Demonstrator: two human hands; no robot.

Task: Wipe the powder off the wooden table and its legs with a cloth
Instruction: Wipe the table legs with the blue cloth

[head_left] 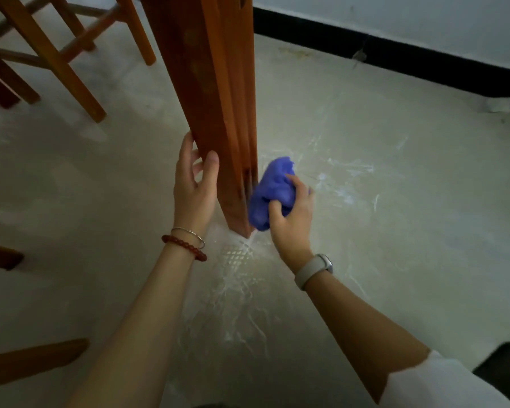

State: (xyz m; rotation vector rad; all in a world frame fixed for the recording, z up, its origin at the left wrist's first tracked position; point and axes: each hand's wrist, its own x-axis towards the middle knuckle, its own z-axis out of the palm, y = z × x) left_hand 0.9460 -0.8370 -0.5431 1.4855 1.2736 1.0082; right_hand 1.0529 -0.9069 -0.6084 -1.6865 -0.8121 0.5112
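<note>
A thick reddish-brown wooden table leg (215,92) runs from the top of the view down to the floor at centre. My left hand (193,184) is wrapped around its left side low down, thumb on the front face. My right hand (292,216) grips a bunched blue-purple cloth (273,192) and presses it against the leg's lower right side, just above the foot. White powder (242,260) lies smeared on the floor around the foot of the leg and towards me.
Lighter wooden stool or chair legs (50,54) stand at the upper left. More wooden pieces (27,360) show at the lower left edge. A black skirting board (395,57) runs along the white wall at the right. More powder streaks (348,178) mark the floor to the right.
</note>
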